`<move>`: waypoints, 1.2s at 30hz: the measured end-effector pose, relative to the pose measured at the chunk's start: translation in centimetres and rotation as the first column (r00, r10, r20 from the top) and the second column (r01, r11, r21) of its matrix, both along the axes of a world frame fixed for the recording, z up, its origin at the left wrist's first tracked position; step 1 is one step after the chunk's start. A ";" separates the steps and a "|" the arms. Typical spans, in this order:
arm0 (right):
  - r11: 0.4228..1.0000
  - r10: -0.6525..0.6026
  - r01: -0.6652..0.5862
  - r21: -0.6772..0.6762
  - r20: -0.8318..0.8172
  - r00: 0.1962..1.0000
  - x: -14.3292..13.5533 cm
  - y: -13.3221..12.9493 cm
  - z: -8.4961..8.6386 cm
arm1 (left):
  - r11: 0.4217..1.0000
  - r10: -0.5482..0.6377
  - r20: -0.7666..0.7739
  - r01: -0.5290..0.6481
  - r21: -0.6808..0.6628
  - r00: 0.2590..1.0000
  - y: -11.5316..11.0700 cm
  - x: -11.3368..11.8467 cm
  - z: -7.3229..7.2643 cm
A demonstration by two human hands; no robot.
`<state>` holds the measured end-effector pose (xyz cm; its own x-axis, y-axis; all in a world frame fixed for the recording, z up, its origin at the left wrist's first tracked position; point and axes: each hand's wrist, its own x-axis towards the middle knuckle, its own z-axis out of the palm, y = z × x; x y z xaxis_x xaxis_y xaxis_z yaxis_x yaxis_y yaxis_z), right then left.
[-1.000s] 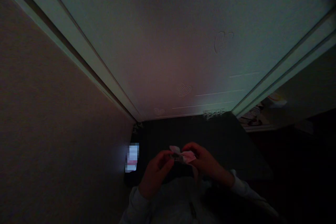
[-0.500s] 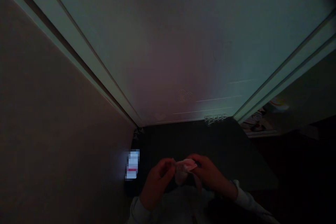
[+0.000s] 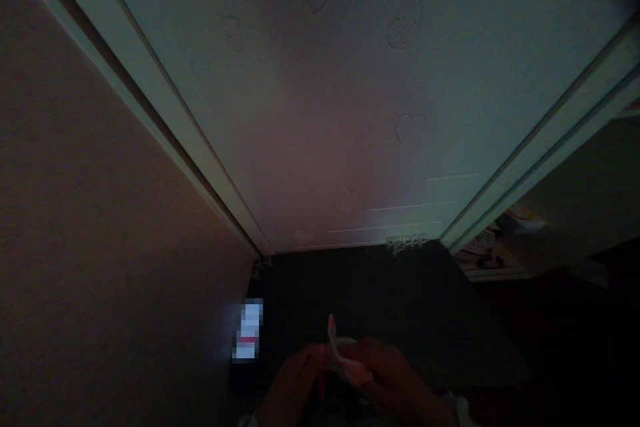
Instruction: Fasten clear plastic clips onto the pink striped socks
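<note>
Low in the head view, my left hand [image 3: 295,377] and my right hand [image 3: 393,373] meet over a small pale pinkish piece of fabric [image 3: 353,370]. The fingers of my right hand are closed on the fabric, and a thin flap of it sticks up between the hands. My left fingers pinch at its left side. The dim light hides the fingertips and the fabric's exact shape.
A dark surface [image 3: 400,307] lies beyond my hands, against a pale panel [image 3: 320,147] with heart outlines. A lit, blurred-out screen [image 3: 249,330] stands at the left by the wall [image 3: 125,247]. Objects on a shelf [image 3: 500,273] show at the right.
Both hands and the fabric are lower in the view and closer together. The fabric has turned, with a flap now pointing up. The view has shifted slightly, showing more of the panel.
</note>
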<state>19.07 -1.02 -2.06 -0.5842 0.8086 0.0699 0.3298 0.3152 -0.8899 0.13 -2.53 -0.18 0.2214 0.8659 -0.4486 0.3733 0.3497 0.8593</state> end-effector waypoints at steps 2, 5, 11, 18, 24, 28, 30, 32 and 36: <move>0.999 0.017 -0.019 0.051 0.033 0.999 0.1 -0.6 -0.1 | 0.999 -0.037 -0.005 0.037 -0.001 0.999 -0.3 0.0 0.1; 0.998 0.006 -0.009 0.058 0.047 0.999 0.3 -1.3 0.0 | 0.996 -0.081 -0.039 0.083 0.041 0.996 -0.4 0.1 0.6; 0.997 -0.068 0.068 -0.026 0.006 0.998 0.7 -1.9 -0.3 | 0.996 -0.080 0.039 0.079 0.035 0.996 -0.8 0.2 1.0; 0.997 -0.052 0.052 0.057 -0.001 0.999 1.7 -1.8 -1.2 | 0.999 0.005 0.123 -0.010 0.041 0.992 -1.1 1.0 1.1; 0.992 -0.110 0.111 0.056 -0.012 0.994 2.6 -1.6 0.2 | 0.996 0.039 0.142 -0.050 0.073 0.989 -0.9 2.4 1.6; 0.988 -0.144 0.146 0.050 -0.035 0.989 3.6 -1.5 0.3 | 0.997 0.029 0.140 -0.039 0.067 0.990 -0.8 3.3 1.3; 0.985 -0.158 0.161 0.059 -0.054 0.986 4.1 -1.6 0.1 | 0.998 0.030 0.142 -0.038 0.059 0.989 -0.8 3.8 1.0; 0.985 -0.159 0.163 0.064 -0.069 0.985 4.5 -1.6 -0.2 | 0.997 0.026 0.139 -0.036 0.072 0.990 -0.8 4.3 0.6; 0.985 -0.162 0.166 0.056 -0.063 0.985 5.1 -1.4 -0.5 | 0.991 0.046 0.123 -0.061 0.121 0.991 -0.8 5.1 0.3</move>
